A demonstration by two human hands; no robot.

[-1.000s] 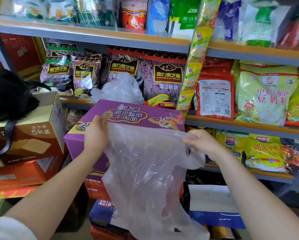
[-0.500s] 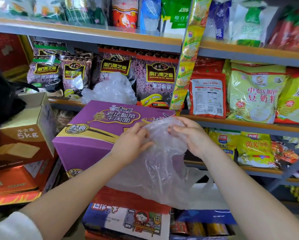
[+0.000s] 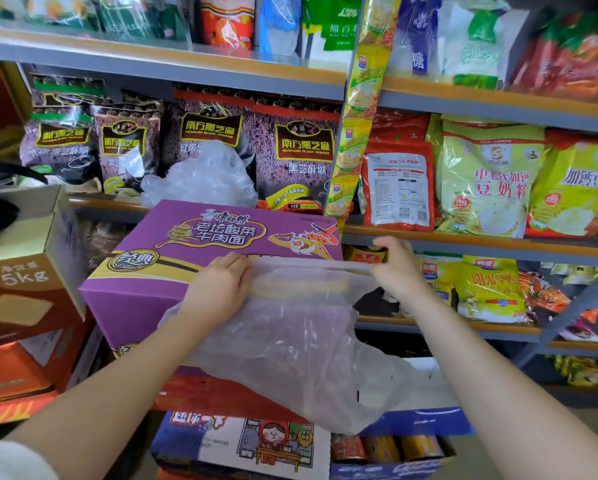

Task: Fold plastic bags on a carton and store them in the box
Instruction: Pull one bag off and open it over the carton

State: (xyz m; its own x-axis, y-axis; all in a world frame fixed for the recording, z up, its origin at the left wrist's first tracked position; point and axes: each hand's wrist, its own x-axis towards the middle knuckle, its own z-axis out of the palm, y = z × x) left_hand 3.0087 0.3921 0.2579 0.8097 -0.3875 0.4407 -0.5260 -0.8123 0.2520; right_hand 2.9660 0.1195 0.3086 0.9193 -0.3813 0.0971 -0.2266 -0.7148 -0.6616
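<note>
A clear plastic bag hangs over the front edge of a purple noodle carton. My left hand grips the bag's top edge at its left end, on the carton's front. At the right end, my right hand pinches the same edge just past the carton's right corner. The edge is pulled taut between both hands. A heap of crumpled clear bags lies on the shelf behind the carton.
Shelves packed with food packets fill the back and right. A brown 5 kg box with a black bag on it stands at the left. Below are a blue illustrated box and red cartons.
My hands were together at the bag's middle half a second ago. They have moved apart, stretching the bag's top edge flat across the carton's front.
</note>
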